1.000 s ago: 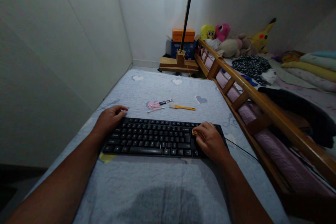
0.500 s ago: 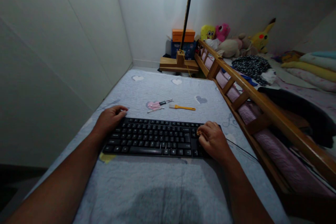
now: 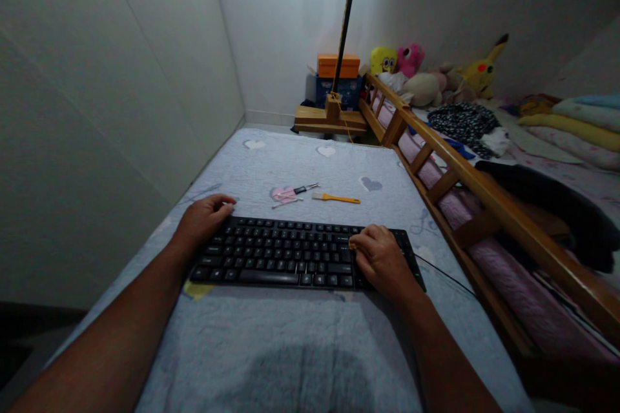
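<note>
The left hand (image 3: 202,218) and right hand (image 3: 380,259) are bare, like both forearms (image 3: 126,300).

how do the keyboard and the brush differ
The keyboard is black and wide; the brush is yellow with a pale tip, and far smaller. The right hand is over the keyboard, while no hand is on the brush. The keyboard has a cable; the brush shows none. Both lie on the bedspread.

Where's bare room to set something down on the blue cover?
Near: cover this side of the keyboard, between left arm and right arm. Far: beyond the brush and thin tools, left of the wooden rail. Crowded: among those tools, and at the keyboard's ends, by left hand and right hand.
</note>
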A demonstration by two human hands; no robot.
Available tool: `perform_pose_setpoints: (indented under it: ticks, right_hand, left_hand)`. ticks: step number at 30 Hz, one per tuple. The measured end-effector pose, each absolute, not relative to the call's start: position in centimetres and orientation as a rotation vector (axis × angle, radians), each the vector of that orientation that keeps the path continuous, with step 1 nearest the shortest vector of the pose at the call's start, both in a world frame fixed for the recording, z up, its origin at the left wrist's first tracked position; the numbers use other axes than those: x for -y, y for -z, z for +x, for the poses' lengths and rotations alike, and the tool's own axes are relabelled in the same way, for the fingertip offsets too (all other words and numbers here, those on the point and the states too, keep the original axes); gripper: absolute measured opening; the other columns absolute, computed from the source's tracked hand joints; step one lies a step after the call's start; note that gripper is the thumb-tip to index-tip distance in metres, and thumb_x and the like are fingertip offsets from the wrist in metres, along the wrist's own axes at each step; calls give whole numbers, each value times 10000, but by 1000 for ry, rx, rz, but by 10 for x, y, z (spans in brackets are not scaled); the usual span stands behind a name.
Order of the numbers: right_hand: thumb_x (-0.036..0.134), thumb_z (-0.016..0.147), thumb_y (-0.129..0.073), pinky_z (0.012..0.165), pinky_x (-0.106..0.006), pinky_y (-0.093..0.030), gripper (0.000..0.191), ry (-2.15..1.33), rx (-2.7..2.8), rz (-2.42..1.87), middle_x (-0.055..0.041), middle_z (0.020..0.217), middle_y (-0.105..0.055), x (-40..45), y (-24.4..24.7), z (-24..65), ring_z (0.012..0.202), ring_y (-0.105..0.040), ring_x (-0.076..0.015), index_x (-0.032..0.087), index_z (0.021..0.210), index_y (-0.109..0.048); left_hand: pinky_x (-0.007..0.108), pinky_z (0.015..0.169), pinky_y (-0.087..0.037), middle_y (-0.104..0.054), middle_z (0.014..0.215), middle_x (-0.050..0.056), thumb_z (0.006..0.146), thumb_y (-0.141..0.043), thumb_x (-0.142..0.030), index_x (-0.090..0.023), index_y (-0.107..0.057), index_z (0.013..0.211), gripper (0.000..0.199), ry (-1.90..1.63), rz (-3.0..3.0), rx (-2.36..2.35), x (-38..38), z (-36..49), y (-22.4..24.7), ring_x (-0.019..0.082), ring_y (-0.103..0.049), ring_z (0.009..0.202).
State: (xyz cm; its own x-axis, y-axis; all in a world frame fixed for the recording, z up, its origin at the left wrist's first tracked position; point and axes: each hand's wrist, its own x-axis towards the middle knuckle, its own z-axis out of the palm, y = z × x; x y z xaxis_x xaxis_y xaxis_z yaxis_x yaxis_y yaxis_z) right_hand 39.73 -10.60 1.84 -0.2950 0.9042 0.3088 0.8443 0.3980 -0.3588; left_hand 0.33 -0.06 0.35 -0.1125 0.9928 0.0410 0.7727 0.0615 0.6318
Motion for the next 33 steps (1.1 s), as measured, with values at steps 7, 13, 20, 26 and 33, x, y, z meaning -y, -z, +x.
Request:
perform_pose_setpoints:
  ticks: [7,13,20,26,33]
  right_hand:
    - [50,803,-550,838,-392,-432,226,-147,2185,-1542,-73,903,-631,107,-22,403,904,-536,-239,213,884,-684]
    - [54,786,-554,829,-378,-413,205,-146,2157,-1584,-63,888,-621,107,-22,408,905,-539,-237,217,836,-668]
    - [62,771,-551,810,-372,-400,186,-106,2149,-1598,-55,858,-618,106,-23,413,870,-524,-229,218,800,-647]
    - [70,771,-547,799,-369,-403,177,-104,2133,-1602,-50,837,-614,105,-21,419,856,-522,-226,223,779,-636]
    - [73,763,-540,792,-373,-401,173,-134,2120,-1620,-55,828,-613,105,-22,421,860,-522,-233,222,762,-627]
  left_hand:
    - [339,683,-493,-752,814,32,758,-534,-512,-202,-752,1004,452,-733,1764,-1941,-1,0,1,255,-677,723]
    - [338,695,-488,-752,824,39,751,-527,-521,-199,-755,997,465,-733,1773,-1936,-2,0,0,256,-678,741]
    - [338,672,-483,-752,795,32,745,-543,-525,-196,-752,987,459,-742,1755,-1931,-2,0,0,254,-673,718]
    - [336,692,-492,-752,799,28,745,-547,-519,-200,-751,987,450,-752,1759,-1929,-2,0,0,252,-674,734]
    - [337,692,-498,-752,808,33,737,-539,-514,-197,-752,987,456,-754,1748,-1941,-2,0,1,247,-663,715]
